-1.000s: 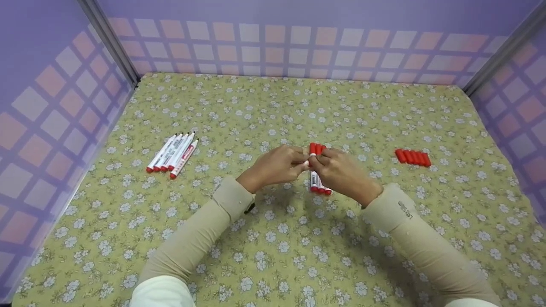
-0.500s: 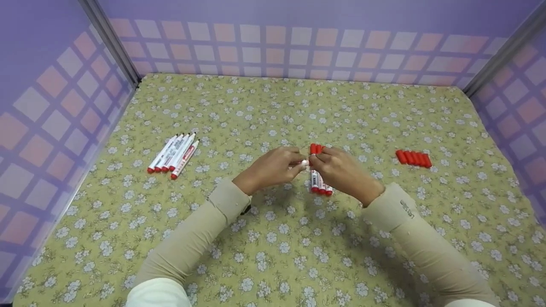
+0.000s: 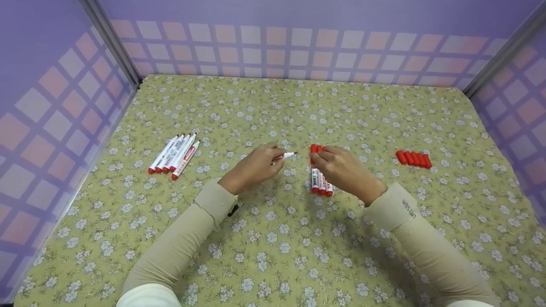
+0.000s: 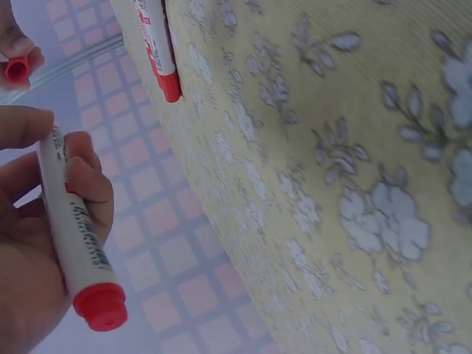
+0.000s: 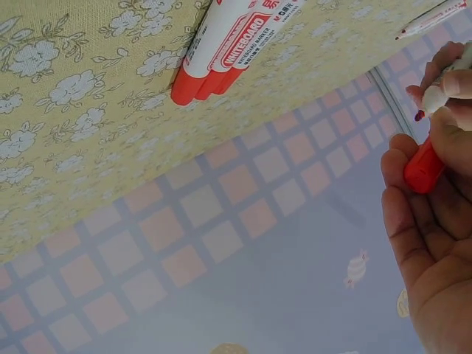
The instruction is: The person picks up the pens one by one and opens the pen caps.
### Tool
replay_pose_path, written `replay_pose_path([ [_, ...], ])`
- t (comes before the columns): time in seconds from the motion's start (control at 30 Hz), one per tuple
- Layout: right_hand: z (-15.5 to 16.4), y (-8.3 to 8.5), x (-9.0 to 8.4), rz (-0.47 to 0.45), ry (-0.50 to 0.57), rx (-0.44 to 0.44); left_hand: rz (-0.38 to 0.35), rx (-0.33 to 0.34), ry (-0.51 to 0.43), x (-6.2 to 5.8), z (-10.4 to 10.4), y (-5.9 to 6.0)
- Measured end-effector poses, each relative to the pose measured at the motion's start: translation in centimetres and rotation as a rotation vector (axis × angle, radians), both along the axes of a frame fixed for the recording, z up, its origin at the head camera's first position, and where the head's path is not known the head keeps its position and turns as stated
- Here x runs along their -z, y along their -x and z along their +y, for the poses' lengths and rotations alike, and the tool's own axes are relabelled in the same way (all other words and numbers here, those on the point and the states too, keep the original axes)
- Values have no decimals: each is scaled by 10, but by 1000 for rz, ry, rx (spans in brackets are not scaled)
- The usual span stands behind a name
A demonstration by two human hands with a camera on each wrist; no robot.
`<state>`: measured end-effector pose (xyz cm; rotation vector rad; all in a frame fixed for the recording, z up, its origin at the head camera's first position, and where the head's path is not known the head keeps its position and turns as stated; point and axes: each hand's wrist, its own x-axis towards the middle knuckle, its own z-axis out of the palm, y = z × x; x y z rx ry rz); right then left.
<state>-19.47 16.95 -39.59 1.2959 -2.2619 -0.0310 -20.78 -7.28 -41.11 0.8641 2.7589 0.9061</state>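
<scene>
uncapping step: left hand (image 3: 256, 166) fingers curled round a bare-tipped marker (image 3: 286, 155); right hand (image 3: 337, 166) pinching its red cap (image 5: 422, 168). next, likely: cap joins cap row (image 3: 413, 158), marker joins marker row (image 3: 174, 153).

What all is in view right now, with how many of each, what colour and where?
Uncapped markers: five, white with red ends, in a row at the left of the cloth.
Capped markers: three, white with red caps, at the centre beside the right hand.
Loose caps: about six, red, in a row at the right.
Held marker: one, white, uncapped, in the left hand.
Held cap: one, red, in the right hand.
Tablecloth: one, yellow-green with white flowers.
Walls: purple with checks, on three sides.
Left hand: grips the marker.
Right hand: pinches the cap.
</scene>
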Motion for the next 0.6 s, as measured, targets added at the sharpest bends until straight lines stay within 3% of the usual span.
replay_pose_path([
  [0.27,2,-1,1,-43,-3,-4,-61,-97,7,5,-16,6],
  [0.6,3,0,4,-34,10,-15,-106,-276,18,9,-51,16],
])
